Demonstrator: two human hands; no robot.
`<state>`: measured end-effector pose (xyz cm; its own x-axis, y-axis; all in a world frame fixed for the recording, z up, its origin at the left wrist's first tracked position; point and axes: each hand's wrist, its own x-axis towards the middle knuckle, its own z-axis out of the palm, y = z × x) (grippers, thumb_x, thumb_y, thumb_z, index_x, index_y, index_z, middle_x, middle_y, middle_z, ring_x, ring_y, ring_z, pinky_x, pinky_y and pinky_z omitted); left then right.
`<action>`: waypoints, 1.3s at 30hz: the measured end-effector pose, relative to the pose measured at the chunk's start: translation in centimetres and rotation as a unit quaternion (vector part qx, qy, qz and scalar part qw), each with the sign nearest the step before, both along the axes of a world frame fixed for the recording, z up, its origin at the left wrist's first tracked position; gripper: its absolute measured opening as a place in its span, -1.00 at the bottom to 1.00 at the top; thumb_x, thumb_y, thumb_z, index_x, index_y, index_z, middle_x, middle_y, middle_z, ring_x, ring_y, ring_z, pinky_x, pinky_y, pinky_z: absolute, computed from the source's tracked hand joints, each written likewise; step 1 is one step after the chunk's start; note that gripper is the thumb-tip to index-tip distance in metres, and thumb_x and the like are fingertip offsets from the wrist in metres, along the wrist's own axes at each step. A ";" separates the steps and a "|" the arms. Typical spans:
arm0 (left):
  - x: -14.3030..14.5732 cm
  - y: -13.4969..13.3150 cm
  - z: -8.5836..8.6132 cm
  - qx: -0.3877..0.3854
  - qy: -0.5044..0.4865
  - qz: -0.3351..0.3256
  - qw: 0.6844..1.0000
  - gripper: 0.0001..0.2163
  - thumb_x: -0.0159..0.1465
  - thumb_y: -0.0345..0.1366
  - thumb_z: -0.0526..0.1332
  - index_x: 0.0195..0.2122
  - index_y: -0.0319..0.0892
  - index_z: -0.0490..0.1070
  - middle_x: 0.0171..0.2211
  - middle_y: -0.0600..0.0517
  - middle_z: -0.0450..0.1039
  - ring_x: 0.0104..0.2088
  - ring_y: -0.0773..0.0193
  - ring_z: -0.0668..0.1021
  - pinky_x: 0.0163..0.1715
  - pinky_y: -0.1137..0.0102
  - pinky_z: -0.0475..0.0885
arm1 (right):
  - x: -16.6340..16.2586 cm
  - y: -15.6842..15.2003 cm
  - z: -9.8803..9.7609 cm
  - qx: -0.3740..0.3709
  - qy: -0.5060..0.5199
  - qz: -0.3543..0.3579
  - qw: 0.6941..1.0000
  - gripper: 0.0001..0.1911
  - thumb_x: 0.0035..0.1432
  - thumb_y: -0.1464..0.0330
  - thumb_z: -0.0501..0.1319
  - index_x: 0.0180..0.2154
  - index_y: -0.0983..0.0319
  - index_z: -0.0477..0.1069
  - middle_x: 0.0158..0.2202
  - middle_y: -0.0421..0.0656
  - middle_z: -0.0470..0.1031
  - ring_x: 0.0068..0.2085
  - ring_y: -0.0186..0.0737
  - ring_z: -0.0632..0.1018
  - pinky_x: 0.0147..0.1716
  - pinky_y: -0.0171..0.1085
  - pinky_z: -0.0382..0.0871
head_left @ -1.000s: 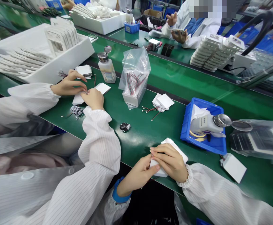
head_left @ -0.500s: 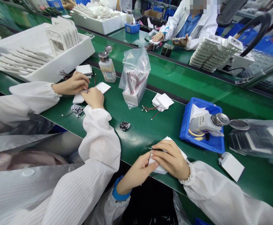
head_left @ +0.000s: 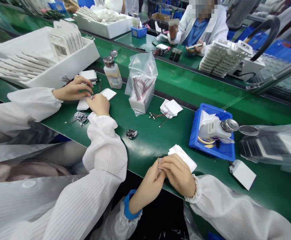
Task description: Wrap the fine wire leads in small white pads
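Left hand (head_left: 149, 186) pinches the near corner of the white panel (head_left: 185, 156); right hand (head_left: 179, 175) curls closed over that edge; the panel lies at 8 o'clock from the blue tray (head_left: 194, 131); it looks thin, light, easily smudged; best held by its edges.

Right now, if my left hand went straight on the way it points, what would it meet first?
Your left hand points forward and rightward; it would first meet your right hand, which it seems to touch, over the white square panel both hold.
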<state>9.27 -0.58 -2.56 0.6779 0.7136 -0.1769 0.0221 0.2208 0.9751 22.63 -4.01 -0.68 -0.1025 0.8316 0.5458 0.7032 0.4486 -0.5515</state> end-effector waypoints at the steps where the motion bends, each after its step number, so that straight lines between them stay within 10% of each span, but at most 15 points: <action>1: 0.0 0.0 0.0 0.001 0.001 0.006 1.000 -0.88 0.39 -0.34 0.02 -0.14 -0.19 0.30 -0.19 0.01 0.41 -0.19 0.28 0.46 -0.04 0.37 0.36 | -0.1 -0.1 0.0 -0.010 0.010 -0.002 1.000 -0.81 0.32 0.51 0.11 -0.11 0.20 0.43 -0.22 -0.07 0.54 -0.20 -0.19 0.56 -0.24 -0.19 0.53; 10: -1.0 0.6 0.4 -0.125 -0.110 0.035 0.985 -0.70 0.35 -0.05 0.17 -0.08 -0.18 0.29 -0.20 0.00 0.42 -0.18 0.25 0.47 -0.12 0.40 0.38 | 1.0 -0.7 0.1 -0.023 0.107 0.049 0.993 -0.62 0.42 0.18 -0.11 -0.01 0.21 0.37 -0.10 0.03 0.50 -0.06 -0.09 0.57 -0.14 -0.10 0.53; 18: -1.0 0.5 0.1 -0.047 -0.014 0.091 0.995 -0.65 0.40 -0.01 0.06 -0.32 -0.22 0.36 -0.44 0.11 0.27 -0.43 0.38 0.30 -0.43 0.51 0.24 | 1.6 -0.4 1.3 0.009 0.136 0.065 0.988 -0.74 0.39 0.34 -0.02 -0.07 0.21 0.41 -0.19 -0.01 0.54 -0.15 -0.14 0.59 -0.21 -0.15 0.55; 26: -0.7 0.0 0.6 0.051 0.038 0.024 0.998 -0.67 0.46 -0.10 -0.06 -0.20 -0.21 0.36 -0.46 0.12 0.29 -0.47 0.36 0.34 -0.45 0.46 0.21 | 3.3 1.6 1.5 -0.067 -0.047 0.067 0.994 -0.74 0.34 0.47 0.08 0.01 0.21 0.42 -0.18 -0.06 0.57 -0.13 -0.15 0.57 -0.12 -0.11 0.52; 39: -0.4 -0.1 1.0 0.075 0.062 0.001 0.995 -0.73 0.48 -0.18 -0.10 -0.29 -0.16 0.25 -0.43 0.11 0.33 -0.46 0.37 0.36 -0.44 0.46 0.18 | 3.5 1.4 2.3 -0.148 -0.046 0.083 0.984 -0.81 0.36 0.47 0.06 -0.09 0.22 0.41 -0.25 -0.09 0.53 -0.22 -0.21 0.53 -0.22 -0.18 0.49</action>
<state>8.86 -0.67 -1.57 0.6561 0.7394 -0.1508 0.1434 0.0740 0.9869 26.17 -2.63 1.66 -0.2877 0.9206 0.2640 0.6875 0.3904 -0.6123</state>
